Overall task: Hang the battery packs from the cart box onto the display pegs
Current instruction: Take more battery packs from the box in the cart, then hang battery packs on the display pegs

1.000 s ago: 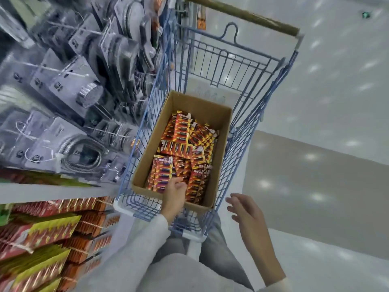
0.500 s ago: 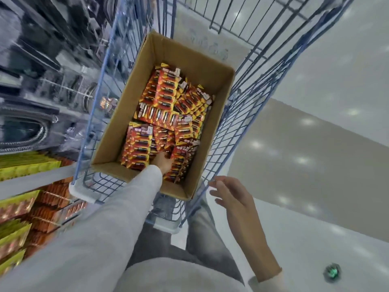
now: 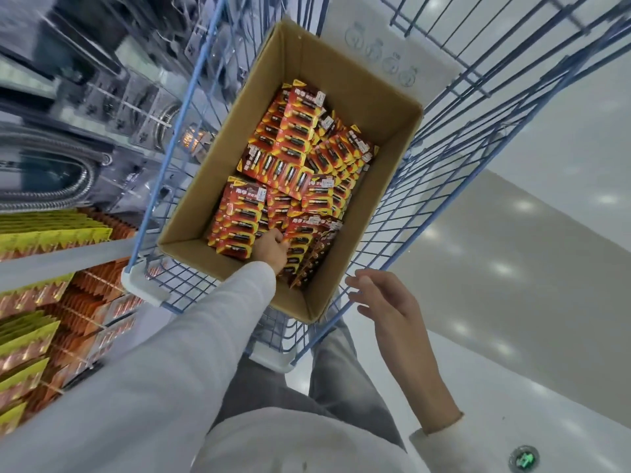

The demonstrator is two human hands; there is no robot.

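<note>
Reaching into cardboard box [image 3: 205,199], left hand [image 3: 273,249] among battery packs [image 3: 293,158], grip unclear; right hand [image 3: 386,302] released beside cart [image 3: 426,186].

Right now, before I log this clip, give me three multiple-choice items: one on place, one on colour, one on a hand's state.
1. Where is the left hand?
A. inside the brown cardboard box, on the red-and-orange battery packs
B. on the shelf
C. at the person's side

2. What colour is the wire shopping cart?
A. green
B. blue
C. black

3. What state is the right hand in?
A. clutching a pack
B. gripping a peg
C. open and empty beside the cart

Answers: 1 A, the hand reaches into the box among the packs; 2 B, the wires are blue; 3 C, its fingers are spread, holding nothing.
</note>
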